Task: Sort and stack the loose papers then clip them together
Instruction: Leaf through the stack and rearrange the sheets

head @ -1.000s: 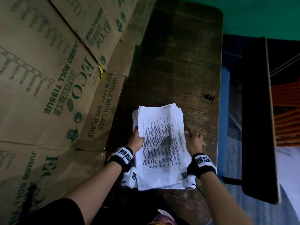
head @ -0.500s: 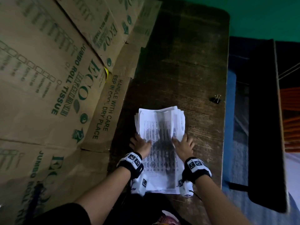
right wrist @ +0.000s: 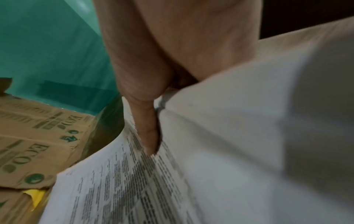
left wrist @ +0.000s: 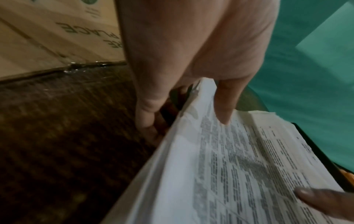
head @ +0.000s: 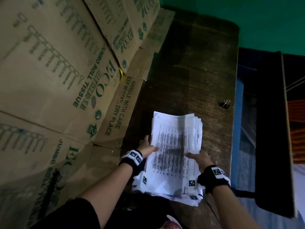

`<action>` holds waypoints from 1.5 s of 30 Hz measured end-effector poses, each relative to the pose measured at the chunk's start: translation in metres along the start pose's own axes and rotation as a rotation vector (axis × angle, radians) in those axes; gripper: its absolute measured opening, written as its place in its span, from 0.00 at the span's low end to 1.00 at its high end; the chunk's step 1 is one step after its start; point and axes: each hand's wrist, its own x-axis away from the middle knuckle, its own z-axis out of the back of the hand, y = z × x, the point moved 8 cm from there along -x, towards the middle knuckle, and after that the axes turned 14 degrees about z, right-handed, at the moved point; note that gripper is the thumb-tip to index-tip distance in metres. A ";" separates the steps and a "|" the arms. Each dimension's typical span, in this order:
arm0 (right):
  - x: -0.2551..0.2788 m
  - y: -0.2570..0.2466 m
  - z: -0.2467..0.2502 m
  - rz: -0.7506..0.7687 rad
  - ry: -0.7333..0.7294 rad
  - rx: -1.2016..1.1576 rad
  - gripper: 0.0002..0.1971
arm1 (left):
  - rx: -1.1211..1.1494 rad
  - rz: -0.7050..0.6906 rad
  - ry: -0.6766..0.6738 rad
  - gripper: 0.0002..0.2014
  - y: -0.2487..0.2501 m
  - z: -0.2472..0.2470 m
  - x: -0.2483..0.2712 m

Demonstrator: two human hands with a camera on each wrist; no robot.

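A thick stack of printed white papers (head: 175,139) lies lengthwise on the dark wooden table (head: 189,71). Its sheets are slightly fanned at the far end. My left hand (head: 147,147) grips the stack's left edge, with the thumb (left wrist: 224,104) on the top sheet and the fingers (left wrist: 149,121) curled under the edge. My right hand (head: 198,160) grips the right edge. Its thumb (right wrist: 146,125) presses on the print, and the paper (right wrist: 249,136) bulges up and hides its fingers. A small black binder clip (head: 225,103) lies apart near the table's right edge.
Flattened brown cardboard boxes (head: 57,71) printed with green text cover the left side and overlap the table's left edge. A dark bench (head: 270,129) stands just past the right edge. A green wall (head: 247,17) is at the far end.
Both hands moved in from beside the stack and now grip its side edges with thumbs on top. The papers have bowed upward between them.
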 end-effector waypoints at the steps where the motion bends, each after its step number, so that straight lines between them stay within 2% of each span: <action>1: 0.005 0.001 0.000 0.024 -0.041 0.026 0.22 | 0.002 -0.018 -0.011 0.47 -0.002 -0.001 0.001; 4: 0.024 -0.006 0.004 0.147 -0.045 -0.075 0.16 | 0.032 -0.049 -0.110 0.51 -0.006 -0.013 0.009; 6: 0.038 -0.017 0.007 0.227 -0.003 -0.182 0.17 | 0.128 -0.067 -0.163 0.56 -0.011 -0.017 0.015; 7: 0.044 -0.023 0.008 0.259 0.004 -0.229 0.18 | 0.183 -0.089 -0.146 0.55 -0.012 -0.013 0.018; 9: 0.054 -0.038 0.017 0.353 0.021 -0.300 0.19 | 0.315 -0.164 -0.084 0.45 -0.008 -0.001 0.031; 11: 0.061 -0.055 0.029 0.447 0.046 -0.344 0.18 | 0.460 -0.357 -0.016 0.36 0.013 0.016 0.056; 14: 0.077 -0.099 0.044 0.645 0.095 -0.292 0.15 | 0.613 -0.607 0.108 0.34 0.046 0.036 0.105; 16: 0.086 -0.123 0.051 0.746 0.131 -0.277 0.15 | 0.714 -0.678 0.205 0.31 0.056 0.041 0.128; 19: 0.091 -0.140 0.061 0.849 0.181 -0.293 0.12 | 0.809 -0.764 0.282 0.28 0.062 0.042 0.147; 25: 0.085 -0.135 0.068 0.861 0.062 -0.216 0.19 | 0.675 -0.732 0.221 0.33 0.055 0.031 0.139; 28: 0.085 -0.137 0.077 0.868 0.066 -0.247 0.23 | 0.665 -0.842 0.192 0.32 0.057 0.043 0.152; 30: 0.085 -0.141 0.079 0.881 0.073 -0.286 0.26 | 0.637 -0.936 0.230 0.30 0.057 0.057 0.160; 32: 0.089 -0.147 0.071 0.881 0.056 -0.313 0.24 | 0.535 -0.985 0.274 0.26 0.062 0.063 0.168; 34: 0.090 -0.149 0.064 0.888 0.063 -0.299 0.23 | 0.448 -0.988 0.257 0.24 0.069 0.060 0.170; 37: 0.088 -0.149 0.070 0.893 0.048 -0.339 0.23 | 0.485 -1.000 0.173 0.27 0.073 0.066 0.170; 38: 0.086 -0.148 0.075 0.896 0.037 -0.346 0.25 | 0.479 -1.007 0.145 0.27 0.075 0.067 0.167; 41: 0.087 -0.153 0.069 0.893 0.007 -0.317 0.27 | 0.449 -0.992 0.173 0.23 0.079 0.063 0.165; 43: 0.084 -0.159 0.058 0.883 0.082 -0.298 0.24 | 0.499 -0.947 0.216 0.19 0.085 0.059 0.164; 45: 0.084 -0.165 0.055 0.855 0.175 -0.337 0.18 | 0.576 -0.913 0.281 0.22 0.089 0.062 0.165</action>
